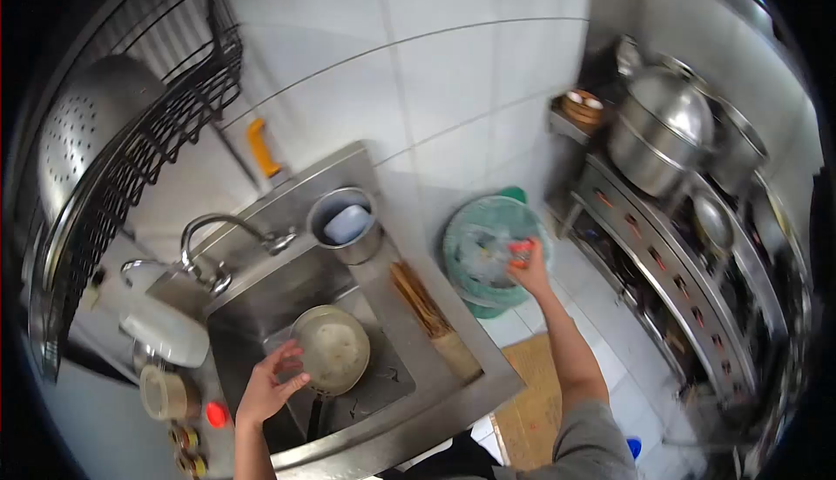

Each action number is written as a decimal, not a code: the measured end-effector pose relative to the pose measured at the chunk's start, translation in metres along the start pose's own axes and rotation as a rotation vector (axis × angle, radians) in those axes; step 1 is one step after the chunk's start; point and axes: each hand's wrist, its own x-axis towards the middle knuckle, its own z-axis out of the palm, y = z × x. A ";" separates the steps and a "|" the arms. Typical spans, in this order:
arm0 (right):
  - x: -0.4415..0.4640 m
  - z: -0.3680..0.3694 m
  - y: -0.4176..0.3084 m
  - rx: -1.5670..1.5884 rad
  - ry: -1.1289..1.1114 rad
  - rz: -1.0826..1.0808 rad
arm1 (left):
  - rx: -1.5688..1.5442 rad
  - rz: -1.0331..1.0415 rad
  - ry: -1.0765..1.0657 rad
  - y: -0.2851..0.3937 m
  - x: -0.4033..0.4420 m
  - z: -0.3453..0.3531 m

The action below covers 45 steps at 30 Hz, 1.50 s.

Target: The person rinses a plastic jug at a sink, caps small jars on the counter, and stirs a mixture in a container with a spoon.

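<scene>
My left hand (272,384) hovers over the sink (392,367), fingers apart and holding nothing, just left of a frying pan (331,349). The pan sits in the basin, with a pale, cloudy layer inside and its dark handle towards me. My right hand (533,278) reaches out over a green bin (451,258). Its fingers are closed on a small red-and-white item (521,252), blurred and partly covered, so its kind is unclear. Inside the bin lies a clear plastic liner with some waste.
A metal pot (359,249) and a bundle-stick brush (418,302) stand on the sink's right ledge. The faucet (222,228) arches over the basin. On the left are a tub (165,393) and a red cap (217,414). A stove (662,271) with large pots (653,140) is at right.
</scene>
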 end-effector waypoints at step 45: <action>-0.413 0.512 -0.552 0.680 -1.368 -0.411 | 0.224 -0.139 1.142 -0.279 -0.416 -0.243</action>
